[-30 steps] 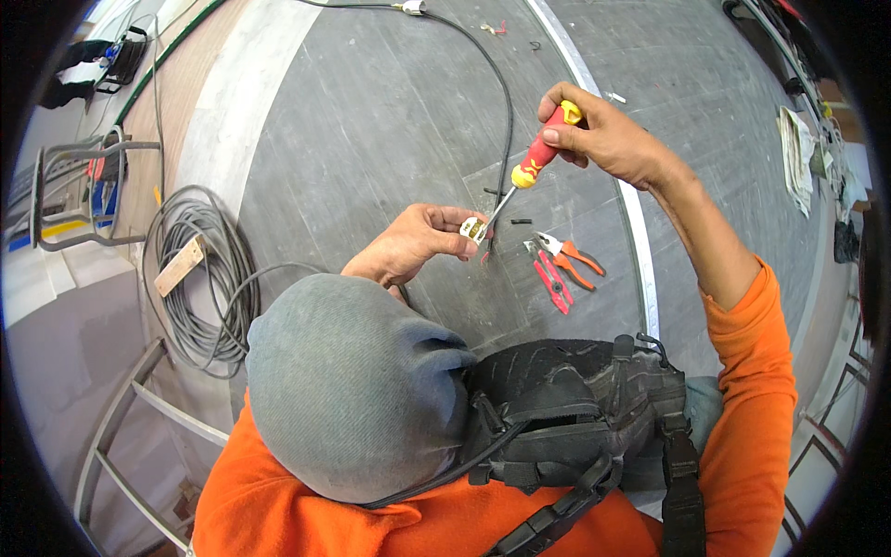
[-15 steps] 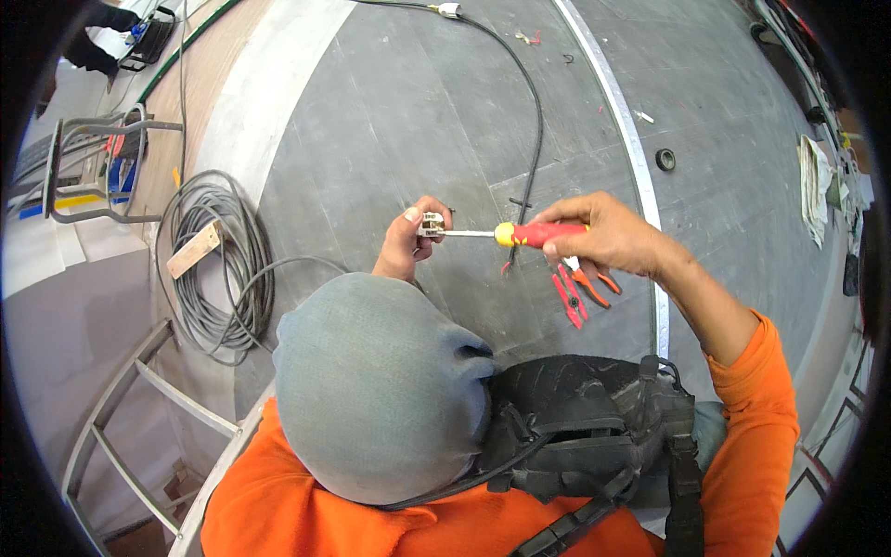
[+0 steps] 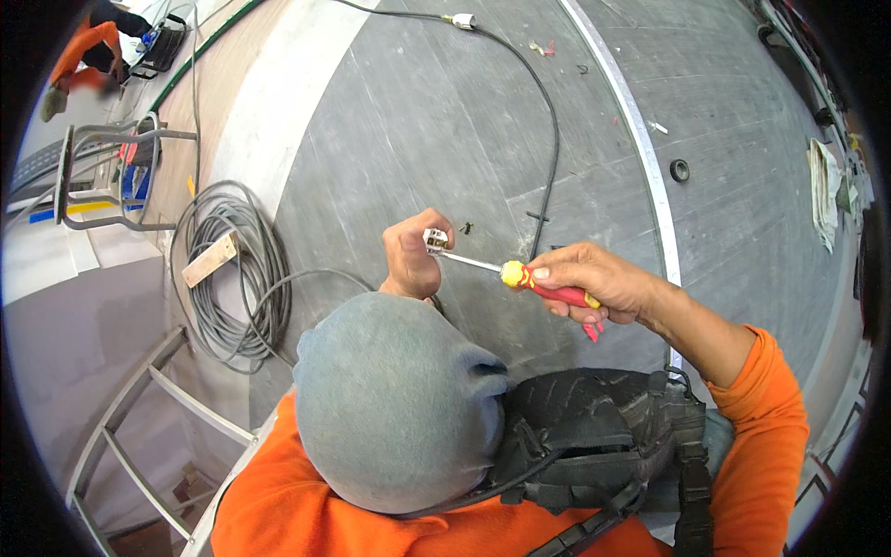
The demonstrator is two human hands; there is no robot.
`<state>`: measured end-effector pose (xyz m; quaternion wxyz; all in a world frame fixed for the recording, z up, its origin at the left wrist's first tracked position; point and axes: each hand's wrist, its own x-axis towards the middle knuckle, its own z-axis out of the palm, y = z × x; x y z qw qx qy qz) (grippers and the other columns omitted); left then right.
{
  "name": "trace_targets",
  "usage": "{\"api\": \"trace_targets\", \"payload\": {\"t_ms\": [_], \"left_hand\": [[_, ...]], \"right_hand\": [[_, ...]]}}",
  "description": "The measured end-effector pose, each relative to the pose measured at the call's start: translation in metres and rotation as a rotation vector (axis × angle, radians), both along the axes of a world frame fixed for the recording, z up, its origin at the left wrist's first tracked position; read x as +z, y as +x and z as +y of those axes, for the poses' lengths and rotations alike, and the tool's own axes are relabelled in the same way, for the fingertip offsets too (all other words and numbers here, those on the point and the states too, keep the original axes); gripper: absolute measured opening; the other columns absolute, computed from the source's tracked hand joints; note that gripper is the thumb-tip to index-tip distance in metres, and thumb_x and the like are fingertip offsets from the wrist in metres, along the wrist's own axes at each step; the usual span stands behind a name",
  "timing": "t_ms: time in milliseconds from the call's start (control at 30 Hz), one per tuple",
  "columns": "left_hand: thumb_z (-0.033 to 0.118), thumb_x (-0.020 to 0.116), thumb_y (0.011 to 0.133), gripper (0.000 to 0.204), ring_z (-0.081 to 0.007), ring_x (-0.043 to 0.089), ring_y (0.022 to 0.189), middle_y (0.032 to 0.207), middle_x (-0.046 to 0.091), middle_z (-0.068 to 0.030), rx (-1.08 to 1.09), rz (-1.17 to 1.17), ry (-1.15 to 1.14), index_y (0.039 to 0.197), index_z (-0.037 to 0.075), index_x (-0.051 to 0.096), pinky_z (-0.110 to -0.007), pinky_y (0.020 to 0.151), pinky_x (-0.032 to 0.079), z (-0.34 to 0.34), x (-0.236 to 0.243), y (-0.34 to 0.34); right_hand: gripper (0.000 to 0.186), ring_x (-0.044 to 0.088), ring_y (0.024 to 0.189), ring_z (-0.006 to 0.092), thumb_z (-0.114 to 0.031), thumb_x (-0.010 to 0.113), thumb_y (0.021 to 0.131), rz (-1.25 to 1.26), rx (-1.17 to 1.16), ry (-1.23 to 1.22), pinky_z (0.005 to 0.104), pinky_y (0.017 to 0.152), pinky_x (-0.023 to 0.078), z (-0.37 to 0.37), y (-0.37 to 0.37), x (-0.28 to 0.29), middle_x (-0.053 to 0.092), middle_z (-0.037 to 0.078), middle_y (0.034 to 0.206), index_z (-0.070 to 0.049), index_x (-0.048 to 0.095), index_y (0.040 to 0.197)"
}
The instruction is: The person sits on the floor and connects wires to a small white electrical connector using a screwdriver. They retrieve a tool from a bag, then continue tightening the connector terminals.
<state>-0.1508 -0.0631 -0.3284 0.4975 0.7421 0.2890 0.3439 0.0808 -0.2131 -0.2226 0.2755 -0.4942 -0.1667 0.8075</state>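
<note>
I wear an orange top (image 3: 325, 520); its wrinkled right sleeve (image 3: 759, 436) leaves my forearm uncovered. Smooth grey-blue cloth (image 3: 390, 418) covers me roundly, beside black gear (image 3: 594, 427) with straps (image 3: 694, 501). My left grip (image 3: 413, 255) is bare.

The left hand (image 3: 408, 258), at frame centre, holds a small white connector with brass-coloured parts (image 3: 435, 241). The right hand (image 3: 611, 280), right of centre, grips a red-and-yellow-handled screwdriver (image 3: 513, 274); its metal shaft points left, tip at the connector. A coiled grey cable (image 3: 256, 278) lies at left. A slim black cable (image 3: 555, 139) curves through the upper centre.
</note>
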Motion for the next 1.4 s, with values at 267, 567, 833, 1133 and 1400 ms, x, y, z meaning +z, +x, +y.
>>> {"api": "trace_targets", "payload": {"t_ms": [267, 567, 833, 1133, 1400], "left_hand": [[0.076, 0.004, 0.102, 0.096, -0.0182, 0.05, 0.052, 0.061, 0.055, -0.0052, 0.033, -0.134, 0.253, 0.068, 0.004, 0.058, -0.032, 0.049, 0.037, 0.022, 0.031, 0.014], [0.085, -0.001, 0.094, 0.102, -0.0128, 0.043, 0.059, 0.066, 0.056, -0.0034, 0.118, -0.032, 0.082, 0.073, 0.004, 0.057, -0.028, 0.057, 0.03, 0.025, 0.042, 0.015], [0.084, -0.001, 0.095, 0.102, -0.0136, 0.044, 0.057, 0.064, 0.054, -0.0025, 0.138, -0.079, 0.132, 0.07, 0.004, 0.057, -0.029, 0.055, 0.031, 0.026, 0.041, 0.016], [0.081, 0.001, 0.098, 0.098, -0.0123, 0.043, 0.057, 0.063, 0.052, -0.0011, 0.157, -0.04, 0.056, 0.068, 0.006, 0.056, -0.029, 0.056, 0.031, 0.017, 0.04, 0.018], [0.076, 0.007, 0.102, 0.095, -0.012, 0.045, 0.055, 0.059, 0.051, -0.0009, 0.192, -0.082, 0.068, 0.069, 0.004, 0.059, -0.03, 0.051, 0.032, 0.019, 0.036, 0.021]], "right_hand": [[0.04, 0.045, 0.043, 0.0055, -0.034, 0.064, 0.104, 0.102, -0.098, 0.035, 0.0206, 0.038, 0.033, 0.003, -0.004, 0.001, 0.061, 0.003, 0.074, -0.002, 0.067, 0.127], [0.032, 0.069, 0.072, 0.0126, -0.02, 0.075, 0.095, -1.08, -0.086, 0.996, 0.0306, 0.063, 0.053, 0.005, -0.033, 0.015, 0.072, 0.01, 0.084, -0.005, 0.073, 0.123], [0.047, 0.059, 0.057, 0.0097, -0.03, 0.067, 0.101, -0.024, -0.147, 0.183, 0.026, 0.046, 0.045, 0.017, -0.003, 0.023, 0.067, 0.006, 0.081, -0.004, 0.063, 0.139], [0.03, 0.066, 0.07, 0.0184, -0.022, 0.068, 0.1, -0.578, -0.059, 0.514, 0.0319, 0.058, 0.05, 0.009, -0.025, 0.013, 0.071, 0.007, 0.085, -0.001, 0.067, 0.122], [0.026, 0.07, 0.082, 0.029, -0.016, 0.075, 0.093, -1.263, -0.02, 0.898, 0.0404, 0.071, 0.054, 0.009, -0.038, 0.032, 0.067, 0.01, 0.094, -0.004, 0.07, 0.116]]}}
